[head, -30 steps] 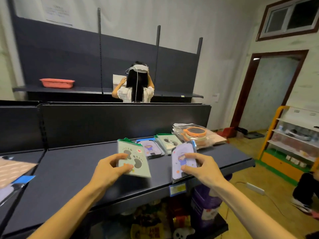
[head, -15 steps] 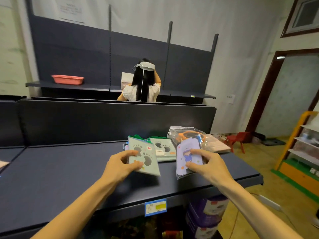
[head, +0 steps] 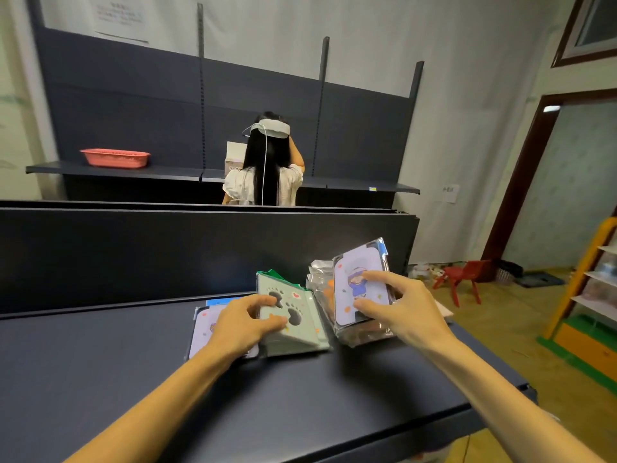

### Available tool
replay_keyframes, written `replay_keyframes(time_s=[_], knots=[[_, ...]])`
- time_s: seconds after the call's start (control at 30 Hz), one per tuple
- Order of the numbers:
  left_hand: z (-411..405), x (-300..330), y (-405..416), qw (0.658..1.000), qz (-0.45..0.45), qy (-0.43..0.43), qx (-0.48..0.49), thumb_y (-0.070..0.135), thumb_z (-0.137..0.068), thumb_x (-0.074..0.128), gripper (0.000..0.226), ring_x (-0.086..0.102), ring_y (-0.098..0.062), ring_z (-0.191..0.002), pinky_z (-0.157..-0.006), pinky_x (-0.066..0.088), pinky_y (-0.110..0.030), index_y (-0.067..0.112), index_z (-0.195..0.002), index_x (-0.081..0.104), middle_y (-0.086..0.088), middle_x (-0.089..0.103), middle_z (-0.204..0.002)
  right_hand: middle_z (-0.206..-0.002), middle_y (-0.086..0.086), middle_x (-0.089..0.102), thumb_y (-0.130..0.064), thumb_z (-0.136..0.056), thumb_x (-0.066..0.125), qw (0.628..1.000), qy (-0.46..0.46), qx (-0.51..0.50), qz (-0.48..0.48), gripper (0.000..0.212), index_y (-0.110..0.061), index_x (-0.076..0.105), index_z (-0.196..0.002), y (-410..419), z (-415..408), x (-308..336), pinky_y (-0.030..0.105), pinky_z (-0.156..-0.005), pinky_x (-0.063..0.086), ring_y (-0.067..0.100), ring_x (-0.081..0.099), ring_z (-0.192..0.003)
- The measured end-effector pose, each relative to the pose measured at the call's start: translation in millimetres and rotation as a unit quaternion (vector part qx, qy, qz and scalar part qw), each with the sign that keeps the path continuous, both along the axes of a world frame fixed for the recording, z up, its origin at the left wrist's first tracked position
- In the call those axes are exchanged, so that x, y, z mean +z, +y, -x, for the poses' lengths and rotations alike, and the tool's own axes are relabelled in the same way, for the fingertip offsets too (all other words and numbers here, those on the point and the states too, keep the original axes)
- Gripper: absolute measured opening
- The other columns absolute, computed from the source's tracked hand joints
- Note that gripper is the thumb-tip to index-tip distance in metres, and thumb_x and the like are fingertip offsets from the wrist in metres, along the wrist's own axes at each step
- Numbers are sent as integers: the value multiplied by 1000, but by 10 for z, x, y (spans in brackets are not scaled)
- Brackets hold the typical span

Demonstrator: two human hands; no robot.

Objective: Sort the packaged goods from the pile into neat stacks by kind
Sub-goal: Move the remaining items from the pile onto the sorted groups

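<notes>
dark shelf [head: 100, 379] | purple packs [head: 203, 329] flat, left | green paw-print packs [head: 300, 342] beside | clear-wrapped pile [head: 317, 272] right

A person with long dark hair [head: 265, 162] is standing behind the dark divider panel [head: 167, 248], facing away. A red basket [head: 115, 158] is sitting on the far shelf [head: 133, 170], left of that person. A small red chair [head: 462, 279] is standing on the floor by the doorway [head: 574, 182].

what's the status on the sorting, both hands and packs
Left hand grips green paw-print pack, over the green stack. Right hand holds purple cartoon pack raised. Purple stack partly under left hand. Nothing blocking.
</notes>
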State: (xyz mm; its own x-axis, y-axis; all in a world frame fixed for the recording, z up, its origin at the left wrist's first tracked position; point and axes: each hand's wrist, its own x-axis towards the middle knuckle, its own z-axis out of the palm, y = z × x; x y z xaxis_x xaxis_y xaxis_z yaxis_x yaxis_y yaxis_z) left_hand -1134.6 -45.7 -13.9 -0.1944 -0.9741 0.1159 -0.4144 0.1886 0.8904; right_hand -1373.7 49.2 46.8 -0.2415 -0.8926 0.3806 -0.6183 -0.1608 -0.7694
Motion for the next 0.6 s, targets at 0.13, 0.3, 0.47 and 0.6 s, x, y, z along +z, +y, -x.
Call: replay_keyframes(time_s=[0.13, 0.3, 0.47, 0.6], knots=[[101, -40, 41, 987, 39, -150, 40, 72, -52, 59, 54, 57, -13, -101, -95, 42, -34, 46, -98, 62, 10, 67, -102, -113, -2, 66, -21, -74, 80, 1000, -5, 29, -4, 44, -22, 65, -116, -106, 120, 14, 25, -76, 59, 13, 66, -97], [74, -39, 188, 940, 142, -298, 89, 81, -59, 39, 69, 51, -13, -115, -91, 31, -35, 41, -109, 64, 14, 64, -118, -117, -1, 64, -23, -75, 80, 997, 5, 75, -16, 43, -24, 65, -115, -152, 144, -5, 21, -75, 58, 14, 65, -99], [-171, -131, 433, 915, 205, -331, 105, 72, -65, 31, 65, 58, -19, -110, -87, 39, -37, 37, -107, 67, 12, 67, -117, -111, -7, 64, -24, -73, 81, 992, 9, 124, -15, 42, -27, 67, -113, -197, -56, -53, 23, -75, 58, 8, 64, -92], [-457, -129, 695, 905, 200, -348, 138, 65, -65, 33, 63, 61, -24, -103, -85, 40, -37, 34, -107, 68, 9, 68, -116, -107, -4, 67, -22, -71, 81, 983, 12, 180, -19, 41, -27, 69, -110, -224, -369, -186, 14, -70, 52, 7, 64, -85]])
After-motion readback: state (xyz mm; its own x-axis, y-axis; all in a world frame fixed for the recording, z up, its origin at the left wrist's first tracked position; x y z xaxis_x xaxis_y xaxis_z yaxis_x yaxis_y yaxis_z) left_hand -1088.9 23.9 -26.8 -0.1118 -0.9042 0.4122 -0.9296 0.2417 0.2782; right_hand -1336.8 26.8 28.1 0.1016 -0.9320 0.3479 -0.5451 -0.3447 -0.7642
